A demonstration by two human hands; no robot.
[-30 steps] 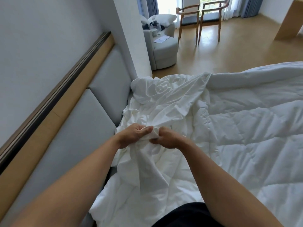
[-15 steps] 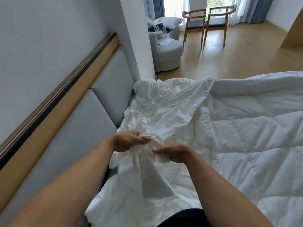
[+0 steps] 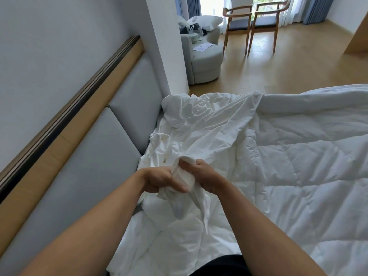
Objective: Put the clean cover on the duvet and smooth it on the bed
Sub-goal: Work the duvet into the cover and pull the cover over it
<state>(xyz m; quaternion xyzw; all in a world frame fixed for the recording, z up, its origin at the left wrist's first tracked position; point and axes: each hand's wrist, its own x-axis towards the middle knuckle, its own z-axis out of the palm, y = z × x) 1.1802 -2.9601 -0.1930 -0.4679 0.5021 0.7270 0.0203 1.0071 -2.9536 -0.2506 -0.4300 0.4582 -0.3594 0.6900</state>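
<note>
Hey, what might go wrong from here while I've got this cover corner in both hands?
The left hand and right hand pinch only a small bunched cover corner, so it may slip out. The rest of the cover lies crumpled by the headboard, so it could twist over the quilted duvet.

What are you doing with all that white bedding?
A person is getting a clean duvet cover onto a duvet. The left hand and right hand both grip a bunched-up bit of the cover, held up beside the padded headboard. The rest of the cover lies crumpled, and the quilted duvet is spread out, mostly bare.
</note>
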